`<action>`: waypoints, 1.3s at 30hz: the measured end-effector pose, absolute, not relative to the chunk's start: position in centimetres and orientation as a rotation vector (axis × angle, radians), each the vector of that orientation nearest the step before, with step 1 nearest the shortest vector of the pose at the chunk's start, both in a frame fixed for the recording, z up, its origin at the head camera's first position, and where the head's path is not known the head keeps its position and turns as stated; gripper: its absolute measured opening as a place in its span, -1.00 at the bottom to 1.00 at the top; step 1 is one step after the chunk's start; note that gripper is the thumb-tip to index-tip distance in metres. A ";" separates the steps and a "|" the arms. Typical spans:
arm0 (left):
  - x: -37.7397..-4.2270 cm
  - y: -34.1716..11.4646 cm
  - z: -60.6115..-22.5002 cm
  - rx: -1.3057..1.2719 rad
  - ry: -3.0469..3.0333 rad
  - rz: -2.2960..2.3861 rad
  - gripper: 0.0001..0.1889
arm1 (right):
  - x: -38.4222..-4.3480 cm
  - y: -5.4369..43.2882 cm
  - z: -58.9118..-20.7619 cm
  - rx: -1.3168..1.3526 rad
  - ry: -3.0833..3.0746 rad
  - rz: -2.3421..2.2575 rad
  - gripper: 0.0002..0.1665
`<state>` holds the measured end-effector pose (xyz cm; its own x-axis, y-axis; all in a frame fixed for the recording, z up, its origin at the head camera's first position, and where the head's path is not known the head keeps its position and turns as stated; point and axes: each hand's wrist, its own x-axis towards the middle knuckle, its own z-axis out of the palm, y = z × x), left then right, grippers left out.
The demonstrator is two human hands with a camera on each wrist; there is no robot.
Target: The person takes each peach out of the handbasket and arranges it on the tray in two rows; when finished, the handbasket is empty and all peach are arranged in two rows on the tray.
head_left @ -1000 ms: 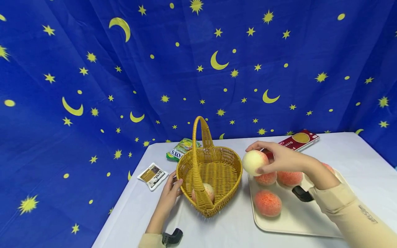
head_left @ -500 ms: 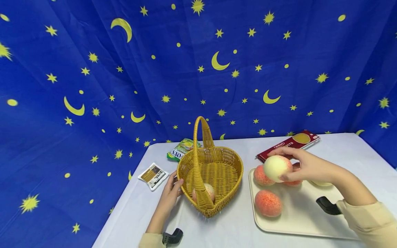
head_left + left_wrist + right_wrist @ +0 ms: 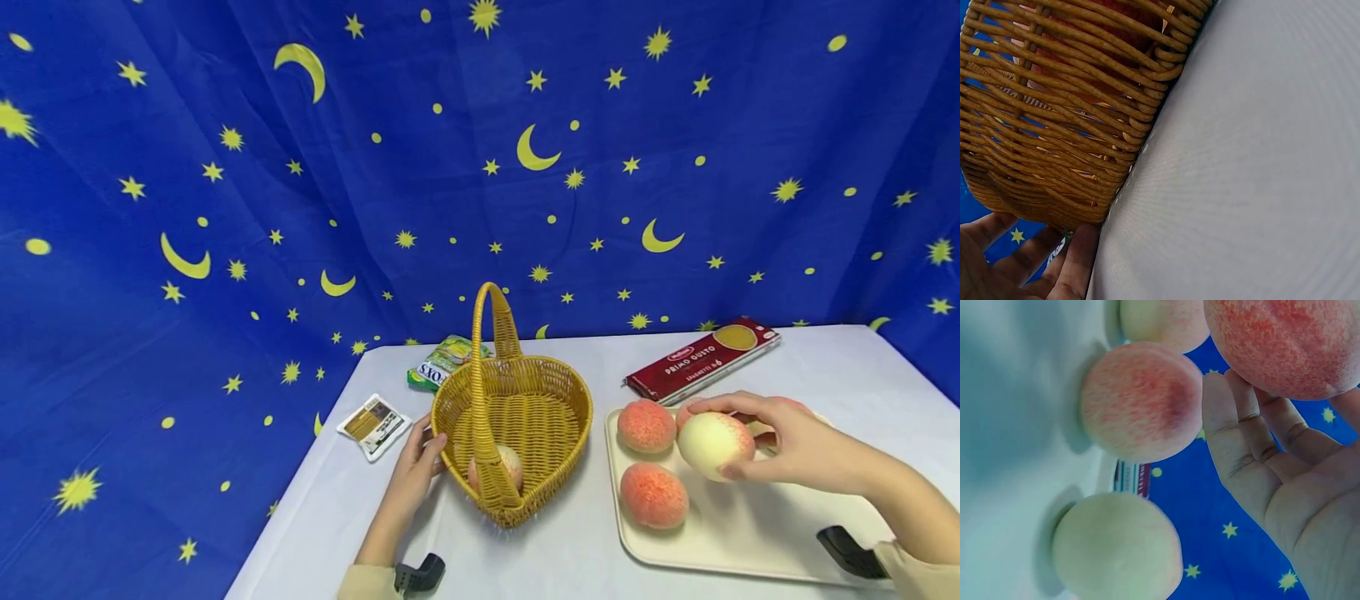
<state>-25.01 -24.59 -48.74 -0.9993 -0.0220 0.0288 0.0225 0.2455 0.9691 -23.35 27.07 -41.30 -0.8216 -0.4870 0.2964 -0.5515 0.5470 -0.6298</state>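
Observation:
My right hand grips a pale peach with a red-speckled side, held over the cream tray. In the right wrist view this peach shows its red side above the fingers. Two red peaches, one at the tray's back left and one at its front left, lie on the tray; others sit partly hidden behind my hand. My left hand rests against the left side of the heart-shaped wicker basket, fingers along its outer wall. One peach lies inside, partly behind the handle.
A red spaghetti pack lies behind the tray. A green FOX'S bag lies behind the basket, and a small white-edged packet lies to its left. A blue star-patterned cloth hangs behind the white table.
My right hand has carried the peach rightward and slightly down, from beside the basket's right rim to above the middle of the tray. My left hand stays at the basket.

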 end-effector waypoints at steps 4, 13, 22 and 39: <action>-25.1 -24.5 -48.8 -0.003 -2.454 -1.912 -0.41 | -22.7 28.0 -42.9 0.868 -2.670 1.164 -0.17; -25.1 -24.4 -48.7 0.003 -2.475 -1.857 -0.40 | -21.9 28.8 -45.1 0.852 -2.759 1.226 -0.22; -25.2 -24.4 -48.8 -0.003 -2.466 -1.854 -0.40 | -21.3 29.3 -46.4 0.852 -2.789 1.226 -0.20; -24.9 -24.4 -48.6 -0.019 -2.459 -1.871 -0.40 | -21.0 29.5 -47.8 0.916 -2.727 1.264 -0.19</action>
